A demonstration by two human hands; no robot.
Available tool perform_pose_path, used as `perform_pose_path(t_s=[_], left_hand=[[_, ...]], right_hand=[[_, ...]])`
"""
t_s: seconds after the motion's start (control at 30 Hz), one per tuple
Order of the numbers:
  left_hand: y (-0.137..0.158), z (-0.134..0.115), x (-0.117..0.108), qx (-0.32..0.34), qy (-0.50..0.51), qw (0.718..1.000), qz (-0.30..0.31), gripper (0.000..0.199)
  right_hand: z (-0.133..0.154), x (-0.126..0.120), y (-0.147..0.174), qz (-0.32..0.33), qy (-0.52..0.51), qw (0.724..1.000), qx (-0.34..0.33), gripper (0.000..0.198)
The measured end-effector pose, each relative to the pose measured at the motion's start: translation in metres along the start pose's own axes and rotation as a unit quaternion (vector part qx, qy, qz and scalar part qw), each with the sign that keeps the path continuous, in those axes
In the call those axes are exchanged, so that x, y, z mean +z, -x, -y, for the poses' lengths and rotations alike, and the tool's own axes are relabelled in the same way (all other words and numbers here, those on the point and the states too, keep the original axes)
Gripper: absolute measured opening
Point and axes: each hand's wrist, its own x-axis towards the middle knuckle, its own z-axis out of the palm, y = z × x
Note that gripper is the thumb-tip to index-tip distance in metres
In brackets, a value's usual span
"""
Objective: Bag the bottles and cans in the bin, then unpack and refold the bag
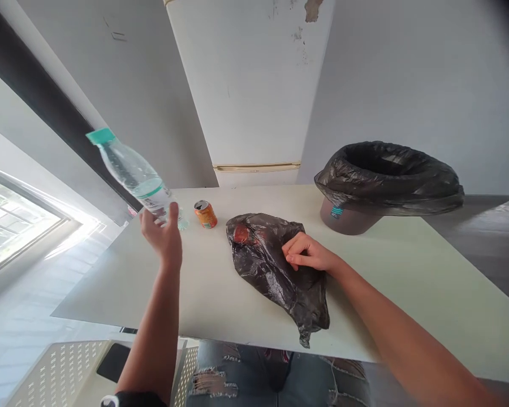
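Observation:
My left hand (163,234) is closed round the lower part of a clear plastic bottle (131,169) with a green cap and a white-and-green label. The bottle is tilted, its cap up and to the left, above the table's left side. An orange drink can (206,214) stands upright just right of that hand. My right hand (309,252) has its fingers curled and pinched on the upper right part of a crumpled black plastic bag (275,277) lying on the table. Something reddish shows through the bag at its upper left.
A brown bin (352,221) lined with a black bag (390,195) stands at the table's back right. Behind the pale table (212,294) is a white fridge (254,85). A phone (113,362) lies on a light perforated chair (63,367) at lower left.

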Motion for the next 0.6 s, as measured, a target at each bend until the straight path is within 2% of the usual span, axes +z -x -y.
perform_pose_path(t_s=[0.1, 0.17, 0.2, 0.23, 0.3, 0.4, 0.43, 0.5, 0.6], left_hand=[[0.003, 0.012, -0.031, -0.061, -0.029, 0.997, 0.035, 0.052], [0.011, 0.028, -0.049, -0.107, -0.095, 0.988, 0.053, 0.058], [0.014, 0.037, -0.055, -0.128, -0.133, 0.981, 0.063, 0.057], [0.017, 0.045, -0.061, -0.145, -0.167, 0.973, 0.073, 0.055], [0.020, 0.060, -0.069, -0.169, -0.215, 0.956, 0.102, 0.050], [0.017, 0.073, -0.074, -0.183, -0.250, 0.941, 0.135, 0.050], [0.016, 0.075, -0.074, -0.186, -0.260, 0.936, 0.146, 0.051], [0.014, 0.077, -0.072, -0.191, -0.280, 0.926, 0.169, 0.053], [0.014, 0.076, -0.068, -0.202, -0.317, 0.906, 0.193, 0.059]], right_hand=[[-0.003, -0.008, 0.003, 0.121, -0.007, 0.992, 0.019, 0.053], [-0.009, -0.011, 0.005, 0.225, 0.006, 0.972, 0.070, 0.046], [-0.013, -0.010, 0.005, 0.254, 0.032, 0.961, 0.105, 0.042], [-0.017, -0.008, 0.004, 0.252, 0.080, 0.954, 0.142, 0.039], [-0.025, -0.002, 0.002, 0.161, 0.222, 0.940, 0.204, 0.034], [-0.036, 0.008, -0.005, -0.036, 0.377, 0.896, 0.233, 0.033], [-0.040, 0.011, -0.008, -0.081, 0.388, 0.889, 0.231, 0.031], [-0.048, 0.015, -0.011, -0.148, 0.373, 0.893, 0.203, 0.024], [-0.058, 0.021, -0.012, -0.209, 0.331, 0.915, 0.093, 0.015]])
